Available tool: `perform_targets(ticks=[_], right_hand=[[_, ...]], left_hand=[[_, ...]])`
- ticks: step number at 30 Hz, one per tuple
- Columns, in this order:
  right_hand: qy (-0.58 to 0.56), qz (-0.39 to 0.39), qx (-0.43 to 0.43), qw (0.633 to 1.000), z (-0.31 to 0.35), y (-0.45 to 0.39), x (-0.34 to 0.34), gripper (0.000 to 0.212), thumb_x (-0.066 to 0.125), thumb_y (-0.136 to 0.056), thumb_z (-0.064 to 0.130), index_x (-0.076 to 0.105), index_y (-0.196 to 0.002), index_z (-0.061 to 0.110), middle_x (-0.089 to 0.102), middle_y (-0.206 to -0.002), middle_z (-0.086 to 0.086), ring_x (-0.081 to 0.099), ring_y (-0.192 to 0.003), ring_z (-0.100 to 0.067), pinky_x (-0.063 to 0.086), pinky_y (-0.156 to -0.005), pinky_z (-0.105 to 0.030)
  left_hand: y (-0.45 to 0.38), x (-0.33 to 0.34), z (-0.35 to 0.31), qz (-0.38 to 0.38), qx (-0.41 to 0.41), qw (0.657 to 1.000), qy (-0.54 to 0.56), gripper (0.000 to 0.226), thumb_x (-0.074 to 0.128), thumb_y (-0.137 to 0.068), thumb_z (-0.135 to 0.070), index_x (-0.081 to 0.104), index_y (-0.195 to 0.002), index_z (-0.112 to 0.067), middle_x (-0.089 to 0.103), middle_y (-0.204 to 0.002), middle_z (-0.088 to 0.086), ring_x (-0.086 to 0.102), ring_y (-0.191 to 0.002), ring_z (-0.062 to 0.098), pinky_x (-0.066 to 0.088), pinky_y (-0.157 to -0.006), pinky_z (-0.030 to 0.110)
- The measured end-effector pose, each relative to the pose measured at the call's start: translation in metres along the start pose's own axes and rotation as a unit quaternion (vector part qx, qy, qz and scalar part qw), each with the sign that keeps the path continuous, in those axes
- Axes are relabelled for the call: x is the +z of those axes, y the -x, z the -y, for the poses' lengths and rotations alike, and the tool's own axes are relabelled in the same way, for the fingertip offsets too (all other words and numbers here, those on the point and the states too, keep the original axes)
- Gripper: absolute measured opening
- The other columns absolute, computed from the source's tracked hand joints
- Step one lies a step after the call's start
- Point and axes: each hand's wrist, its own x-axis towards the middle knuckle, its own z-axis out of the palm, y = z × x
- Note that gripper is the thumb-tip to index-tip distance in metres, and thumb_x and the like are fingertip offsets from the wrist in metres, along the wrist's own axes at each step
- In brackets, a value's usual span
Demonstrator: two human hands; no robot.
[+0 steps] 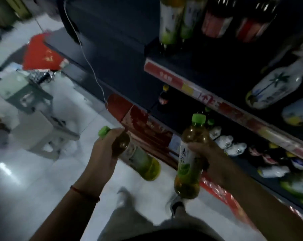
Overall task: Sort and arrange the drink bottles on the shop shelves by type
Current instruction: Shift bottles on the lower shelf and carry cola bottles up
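Observation:
My left hand [103, 153] grips a green-capped tea bottle [140, 159] near its neck, tilted with its base pointing right and down. A second green-capped tea bottle [189, 164] stands nearly upright in my right hand [204, 155], whose fingers wrap its middle. Both bottles hang over the floor in front of the dark shop shelves [199, 89]. On the top shelf stand two more green tea bottles [171, 20] beside red-labelled dark bottles [234, 23]. White palm-tree bottles [276, 86] lie on the middle shelf.
Lower shelves hold white bottles [232, 145] and mixed drinks [295, 185]. A dark bottle with a yellow cap [163, 96] stands at the shelf's left end. Red boxes [41, 54], grey stools [29, 96] and a white cable [88, 61] sit on the tiled floor to the left. My feet [176, 204] are below.

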Motion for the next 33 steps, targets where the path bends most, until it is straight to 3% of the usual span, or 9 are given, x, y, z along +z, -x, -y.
perform_targets(ticks=[4, 10, 13, 16, 21, 25, 29, 31, 33], right_hand=[[0.043, -0.057, -0.099, 0.992, 0.026, 0.023, 0.049, 0.043, 0.088, -0.057, 0.016, 0.075, -0.098, 0.02, 0.075, -0.097, -0.008, 0.071, -0.097, -0.028, 0.057, -0.078, -0.036], [-0.042, -0.144, -0.259, 0.954, 0.072, 0.044, 0.097, 0.04, 0.085, -0.054, 0.024, 0.072, -0.091, 0.027, 0.071, -0.082, 0.001, 0.07, -0.078, -0.018, 0.056, -0.063, -0.03], [-0.036, -0.197, -0.295, 0.934, 0.101, 0.046, 0.1, 0.033, 0.082, -0.068, 0.023, 0.072, -0.099, 0.026, 0.072, -0.094, 0.0, 0.07, -0.092, -0.023, 0.056, -0.081, -0.043], [-0.025, -0.265, -0.306, 0.914, 0.13, 0.038, 0.091, 0.042, 0.084, -0.073, 0.02, 0.067, -0.112, 0.021, 0.071, -0.107, -0.002, 0.068, -0.098, -0.021, 0.054, -0.091, -0.047], [-0.005, -0.352, -0.321, 0.879, 0.171, 0.01, 0.058, 0.058, 0.087, -0.07, 0.024, 0.057, -0.119, 0.028, 0.067, -0.107, 0.006, 0.065, -0.096, -0.011, 0.051, -0.077, -0.029], [0.033, -0.407, -0.31, 0.859, 0.197, -0.023, 0.019, 0.064, 0.089, -0.063, 0.03, 0.055, -0.117, 0.025, 0.067, -0.105, 0.004, 0.067, -0.096, -0.017, 0.054, -0.085, -0.041], [0.092, -0.438, -0.324, 0.834, 0.212, -0.048, -0.008, 0.061, 0.086, -0.064, 0.011, 0.051, -0.113, 0.022, 0.065, -0.101, 0.002, 0.065, -0.093, -0.019, 0.052, -0.08, -0.038], [0.139, -0.448, -0.333, 0.818, 0.214, -0.057, -0.02, 0.053, 0.081, -0.066, 0.005, 0.051, -0.105, 0.021, 0.064, -0.098, 0.0, 0.064, -0.09, -0.019, 0.048, -0.069, -0.03], [0.176, -0.466, -0.332, 0.801, 0.217, -0.06, -0.027, 0.046, 0.078, -0.066, 0.005, 0.052, -0.101, 0.021, 0.063, -0.096, -0.001, 0.062, -0.086, -0.015, 0.041, -0.062, -0.025]], left_hand=[[0.0, -0.004, -0.054, 0.061, 0.062, 0.996, -0.01, 0.007, 0.061, -0.091, -0.013, 0.064, -0.089, -0.006, 0.07, -0.084, 0.013, 0.07, -0.072, 0.021, 0.055, -0.057, 0.027], [-0.015, 0.04, -0.16, 0.161, 0.115, 0.98, -0.006, 0.009, 0.074, -0.084, -0.022, 0.075, -0.076, -0.018, 0.073, -0.086, 0.009, 0.07, -0.078, 0.021, 0.057, -0.067, 0.033], [-0.015, 0.075, -0.198, 0.208, 0.174, 0.962, -0.017, 0.008, 0.078, -0.078, -0.027, 0.076, -0.075, -0.02, 0.072, -0.087, 0.007, 0.069, -0.083, 0.021, 0.057, -0.075, 0.035], [-0.019, 0.116, -0.218, 0.245, 0.223, 0.943, -0.034, 0.008, 0.074, -0.084, -0.022, 0.072, -0.076, -0.02, 0.072, -0.08, 0.001, 0.069, -0.075, 0.015, 0.055, -0.067, 0.031], [-0.051, 0.185, -0.213, 0.23, 0.275, 0.926, -0.118, 0.016, 0.076, -0.08, -0.027, 0.072, -0.088, -0.014, 0.074, -0.089, 0.006, 0.072, -0.087, 0.021, 0.058, -0.075, 0.037], [-0.076, 0.229, -0.191, 0.202, 0.294, 0.919, -0.166, 0.016, 0.078, -0.081, -0.029, 0.071, -0.089, -0.017, 0.071, -0.082, -0.001, 0.069, -0.081, 0.013, 0.053, -0.07, 0.029], [-0.096, 0.256, -0.171, 0.179, 0.295, 0.918, -0.195, 0.014, 0.077, -0.084, -0.028, 0.069, -0.091, -0.02, 0.07, -0.083, -0.006, 0.068, -0.082, 0.008, 0.048, -0.069, 0.021], [-0.104, 0.261, -0.161, 0.184, 0.346, 0.895, -0.214, 0.014, 0.074, -0.087, -0.03, 0.067, -0.093, -0.02, 0.07, -0.086, -0.007, 0.066, -0.083, 0.005, 0.047, -0.071, 0.023], [-0.11, 0.26, -0.155, 0.206, 0.419, 0.85, -0.242, 0.028, 0.069, -0.091, -0.034, 0.062, -0.116, -0.023, 0.066, -0.108, -0.012, 0.061, -0.101, -0.001, 0.047, -0.085, 0.021]])
